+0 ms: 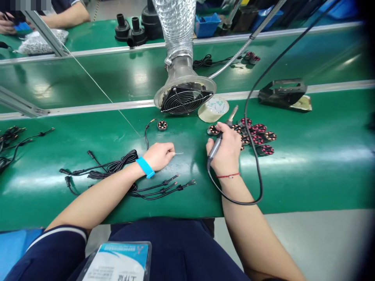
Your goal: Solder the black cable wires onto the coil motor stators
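My left hand is closed in a pinch on a thin solder wire, whose short end sticks out to the right. A single round stator coil with a black cable attached lies just beyond that hand. My right hand grips a soldering iron, its tip pointing up and away from me. Beside and partly behind the right hand sit several stator coils with red and copper windings. Coiled black cables lie by my left wrist, their stripped ends towards the middle.
A fume extractor hood hangs over the bench. Behind my right hand stands a tape roll, with a black iron stand farther right. The iron's cord loops over my right forearm. More cables lie far left. Another person's arm is across the bench.
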